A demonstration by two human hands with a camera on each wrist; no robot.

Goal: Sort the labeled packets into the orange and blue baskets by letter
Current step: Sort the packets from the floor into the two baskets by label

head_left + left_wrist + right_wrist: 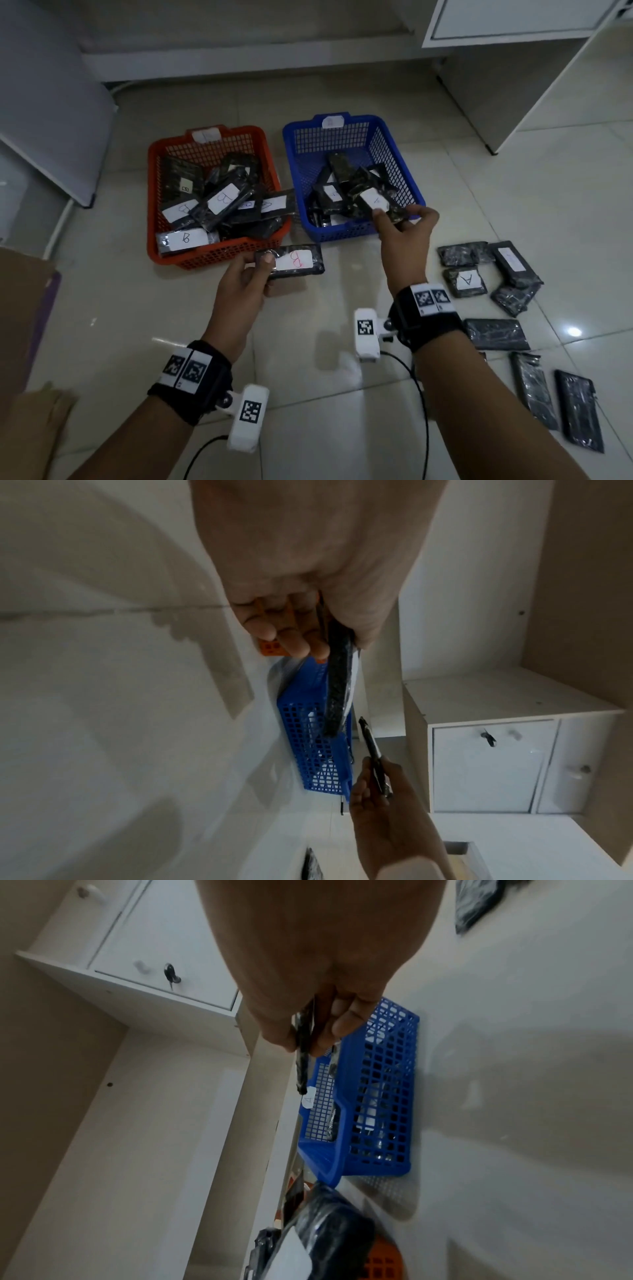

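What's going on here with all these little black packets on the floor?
A person is sorting black packets by letter. The left hand holds a packet marked B just in front of the orange basket, which already holds many B packets. The right hand holds another packet, its letter hard to read, over the front edge of the blue basket, which holds a few. More packets, one marked A, wait on the floor to the right.

Glossy pale floor tiles [342, 428] filled the frame; a white cabinet [513, 24] stood upper right, cardboard [20, 308] lower left.
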